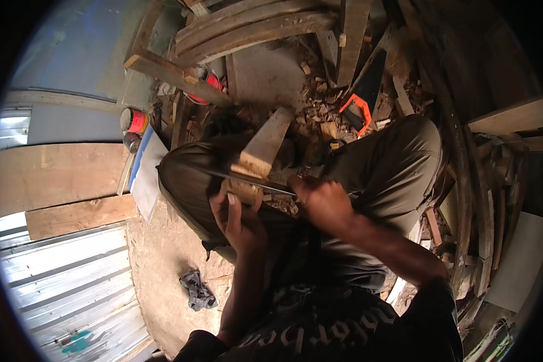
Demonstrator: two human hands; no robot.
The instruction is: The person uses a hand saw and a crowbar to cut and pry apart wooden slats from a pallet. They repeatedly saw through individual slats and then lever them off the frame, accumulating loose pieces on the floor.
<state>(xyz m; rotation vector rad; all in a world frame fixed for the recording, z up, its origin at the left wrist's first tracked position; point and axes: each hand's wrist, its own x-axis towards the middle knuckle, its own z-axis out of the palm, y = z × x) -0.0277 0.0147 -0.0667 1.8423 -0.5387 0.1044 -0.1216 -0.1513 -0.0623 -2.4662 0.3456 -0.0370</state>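
The wood block is pale and flat, like a short plank, with a rough cut end. It rests on the person's knee, tilted up and away. The left hand is wrapped tight around the near end of the block. The right hand sits just right of the block, closed on the handle of a thin metal blade. The blade lies across the block's near end. An orange-handled saw lies beyond the block, among wood chips.
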